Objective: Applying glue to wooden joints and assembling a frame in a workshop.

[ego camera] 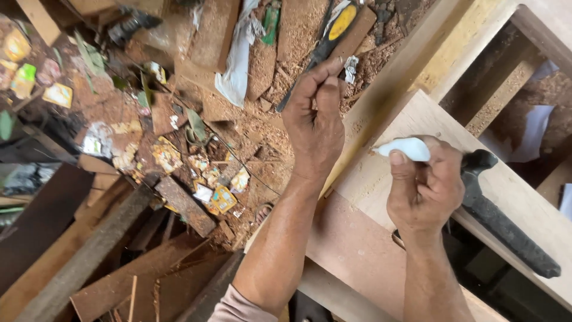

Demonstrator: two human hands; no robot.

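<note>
We squeeze a white tube over a board.

Our right hand (pixel 424 189) is closed around the white tube (pixel 405 149), its tip pointing left over the pale board (pixel 381 179). Our left hand (pixel 314 122) pinches its fingers at the board's far edge, whether on something we cannot tell. A black tool (pixel 500 220) lies right; sawdust floor (pixel 179 137) and scraps lie left.

Sawdust-covered floor (pixel 262 125), scrap wood (pixel 185 206), crumpled wrappers (pixel 217 194)

A hammer (pixel 506 229) lies on the board (pixel 381 179), right of both hands.
</note>
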